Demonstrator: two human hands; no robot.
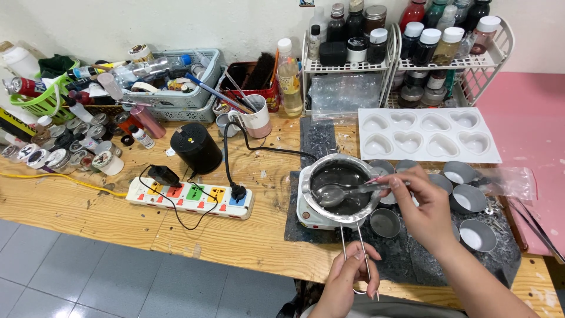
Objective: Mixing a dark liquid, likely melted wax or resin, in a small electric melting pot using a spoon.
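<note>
Left of centre on the wooden counter (76,206): power strip (191,197) with coloured sockets, black cylinder (196,147) behind it. Centre: small pan (341,187) of dark liquid on a white hotplate (306,215). Left hand (347,277), lower centre, clenched around the pan's wire handle (353,244). Right hand (421,206) grasps a spoon (347,191), bowl resting in the pan. Right: small metal cups (471,197); white heart mould (426,134) above.

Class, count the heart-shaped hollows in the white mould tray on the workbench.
8 in the white plastic mould tray, in two rows of four: the back row nearer the wire racks, the front row nearer the small metal cups. None seem hidden.
</note>
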